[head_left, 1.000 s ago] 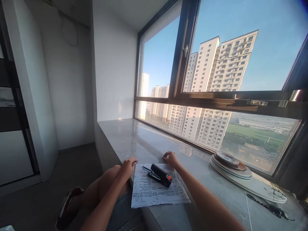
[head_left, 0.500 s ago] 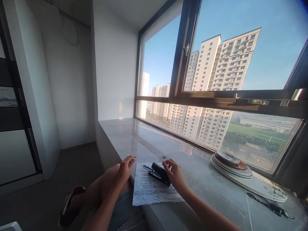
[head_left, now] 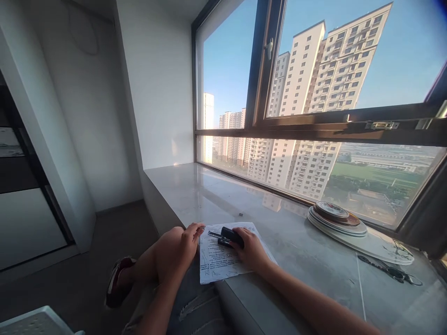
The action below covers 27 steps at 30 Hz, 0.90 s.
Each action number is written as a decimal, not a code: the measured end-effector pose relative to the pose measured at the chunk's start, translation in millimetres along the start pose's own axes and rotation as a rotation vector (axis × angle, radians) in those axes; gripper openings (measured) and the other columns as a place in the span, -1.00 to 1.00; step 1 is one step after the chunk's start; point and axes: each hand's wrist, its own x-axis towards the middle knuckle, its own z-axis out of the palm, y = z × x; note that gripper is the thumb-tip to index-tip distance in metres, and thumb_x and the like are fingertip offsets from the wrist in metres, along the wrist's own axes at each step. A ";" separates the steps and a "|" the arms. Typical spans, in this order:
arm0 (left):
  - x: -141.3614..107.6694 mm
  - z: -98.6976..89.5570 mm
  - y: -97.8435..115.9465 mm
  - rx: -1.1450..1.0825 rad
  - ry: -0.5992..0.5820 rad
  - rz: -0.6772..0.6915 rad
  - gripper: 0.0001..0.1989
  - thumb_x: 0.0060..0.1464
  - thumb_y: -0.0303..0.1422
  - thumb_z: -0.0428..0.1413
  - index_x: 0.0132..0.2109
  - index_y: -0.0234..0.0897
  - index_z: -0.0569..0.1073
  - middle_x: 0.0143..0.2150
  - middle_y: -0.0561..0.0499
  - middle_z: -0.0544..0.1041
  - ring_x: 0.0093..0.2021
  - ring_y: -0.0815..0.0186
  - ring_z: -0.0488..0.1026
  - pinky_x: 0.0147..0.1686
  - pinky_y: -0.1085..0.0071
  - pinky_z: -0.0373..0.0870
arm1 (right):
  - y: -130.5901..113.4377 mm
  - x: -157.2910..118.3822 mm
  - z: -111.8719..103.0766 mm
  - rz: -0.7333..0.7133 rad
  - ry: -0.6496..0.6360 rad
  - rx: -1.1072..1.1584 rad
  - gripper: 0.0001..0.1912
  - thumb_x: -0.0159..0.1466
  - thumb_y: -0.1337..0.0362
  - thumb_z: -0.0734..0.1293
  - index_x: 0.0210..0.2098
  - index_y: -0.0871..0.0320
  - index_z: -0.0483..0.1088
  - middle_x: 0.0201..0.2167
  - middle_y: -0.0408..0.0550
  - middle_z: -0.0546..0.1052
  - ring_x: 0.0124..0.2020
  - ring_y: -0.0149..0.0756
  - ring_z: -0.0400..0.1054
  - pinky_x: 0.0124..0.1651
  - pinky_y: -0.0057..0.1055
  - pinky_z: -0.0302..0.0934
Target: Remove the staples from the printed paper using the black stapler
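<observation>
Printed sheets of paper (head_left: 218,263) lie on the sill's front edge, partly over it. On them rests a black stapler (head_left: 228,235), its arms spread apart and a metal strip pointing left. My right hand (head_left: 248,246) is wrapped round the stapler's right end, hiding that part. Beside the paper's upper left corner is my left hand (head_left: 190,238), fingers bent and bunched near the edge; whether anything is between them is too small to tell.
A stack of plates (head_left: 335,221) stands on the sill (head_left: 296,260) at the right by the window, with scissors (head_left: 391,272) in front. A small grey piece (head_left: 240,214) lies behind the paper. A white stool (head_left: 38,323) is at the lower left.
My right hand has come down from above and taken hold of the stapler. My left hand has moved slightly right, to the paper's edge. The view has shifted a little.
</observation>
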 end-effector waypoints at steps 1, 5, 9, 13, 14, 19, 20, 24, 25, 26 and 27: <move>-0.4 3.2 1.5 0.005 -0.048 0.053 -0.73 0.33 -0.23 0.01 -0.02 -0.12 0.58 -0.06 -0.08 0.60 -0.03 0.13 0.51 0.00 0.25 0.45 | -1.6 -1.0 0.0 -0.025 -0.012 -0.001 -0.71 0.28 0.29 0.37 0.00 0.11 0.43 -0.13 0.02 0.56 -0.12 -0.14 0.43 -0.06 -0.28 0.28; 0.2 11.2 -0.9 0.063 -0.139 0.155 -0.73 0.36 -0.30 -0.03 -0.03 -0.15 0.56 -0.02 -0.09 0.55 0.03 0.12 0.44 0.10 0.14 0.37 | -6.0 -2.8 -0.2 -0.082 -0.053 -0.007 -0.69 0.31 0.28 0.35 0.04 0.12 0.41 -0.12 0.05 0.55 -0.11 -0.14 0.42 -0.05 -0.28 0.29; -0.3 10.5 -5.0 0.042 -0.192 0.183 -0.75 0.36 -0.33 -0.03 -0.04 -0.15 0.54 -0.05 -0.06 0.55 0.02 0.16 0.44 0.07 0.20 0.37 | -7.4 -2.3 -2.5 -0.071 -0.070 -0.017 -0.67 0.31 0.28 0.36 0.06 0.14 0.40 -0.09 0.06 0.55 -0.08 -0.13 0.42 -0.02 -0.27 0.29; -1.3 8.7 -3.9 0.031 -0.255 0.173 -0.75 0.37 -0.31 -0.04 -0.01 -0.15 0.53 -0.02 -0.05 0.53 0.02 0.18 0.45 0.06 0.23 0.37 | -6.5 -1.9 -3.4 -0.063 -0.076 -0.016 -0.66 0.30 0.29 0.35 0.07 0.14 0.40 -0.08 0.07 0.55 -0.08 -0.13 0.42 -0.02 -0.28 0.29; -1.3 8.8 -3.6 0.038 -0.263 0.165 -0.74 0.38 -0.30 -0.04 0.00 -0.14 0.53 -0.01 -0.04 0.53 0.02 0.18 0.46 0.06 0.23 0.37 | -6.3 -1.9 -3.2 -0.064 -0.077 -0.015 -0.66 0.30 0.29 0.35 0.07 0.14 0.40 -0.08 0.06 0.55 -0.08 -0.13 0.42 -0.02 -0.28 0.29; 0.7 11.3 -5.0 0.064 -0.265 0.159 -0.73 0.38 -0.28 -0.04 0.03 -0.13 0.53 -0.01 -0.05 0.54 0.01 0.17 0.47 0.08 0.22 0.36 | -7.1 -1.8 -3.4 -0.055 -0.079 -0.007 -0.67 0.30 0.29 0.35 0.06 0.14 0.40 -0.08 0.06 0.55 -0.08 -0.14 0.42 -0.01 -0.29 0.28; 1.3 11.5 -5.2 0.063 -0.269 0.158 -0.73 0.38 -0.29 -0.04 0.03 -0.14 0.53 -0.02 -0.05 0.54 0.01 0.18 0.47 0.08 0.22 0.36 | -7.5 -1.7 -3.8 -0.054 -0.080 -0.006 -0.67 0.30 0.30 0.35 0.06 0.13 0.40 -0.08 0.05 0.55 -0.07 -0.14 0.42 -0.01 -0.29 0.27; 3.8 10.5 -4.5 0.032 -0.305 0.153 -0.72 0.38 -0.29 -0.04 0.04 -0.12 0.53 -0.02 -0.04 0.54 0.02 0.18 0.47 0.07 0.24 0.38 | -8.5 -0.9 -5.6 -0.050 -0.093 -0.006 -0.66 0.30 0.30 0.35 0.07 0.12 0.40 -0.08 0.05 0.55 -0.06 -0.13 0.41 0.00 -0.29 0.26; 4.4 10.1 -4.1 0.018 -0.314 0.148 -0.72 0.38 -0.28 -0.04 0.05 -0.12 0.53 -0.01 -0.04 0.54 0.03 0.18 0.47 0.07 0.24 0.39 | -8.5 -0.7 -6.0 -0.049 -0.099 -0.006 -0.65 0.30 0.29 0.35 0.08 0.12 0.40 -0.08 0.05 0.55 -0.06 -0.13 0.41 -0.01 -0.29 0.26; 4.8 9.7 -3.8 0.002 -0.321 0.140 -0.72 0.38 -0.27 -0.04 0.06 -0.11 0.53 -0.01 -0.04 0.54 0.04 0.18 0.47 0.07 0.24 0.39 | -8.4 -0.6 -6.3 -0.049 -0.103 -0.007 -0.65 0.30 0.29 0.35 0.08 0.12 0.39 -0.08 0.05 0.55 -0.06 -0.13 0.41 -0.01 -0.29 0.26; 5.2 9.4 -3.8 -0.013 -0.326 0.131 -0.71 0.38 -0.25 -0.04 0.07 -0.10 0.53 0.00 -0.04 0.54 0.04 0.17 0.47 0.07 0.24 0.40 | -8.3 -0.5 -6.5 -0.050 -0.106 -0.007 -0.65 0.31 0.28 0.34 0.08 0.12 0.39 -0.08 0.06 0.55 -0.07 -0.12 0.40 -0.01 -0.29 0.26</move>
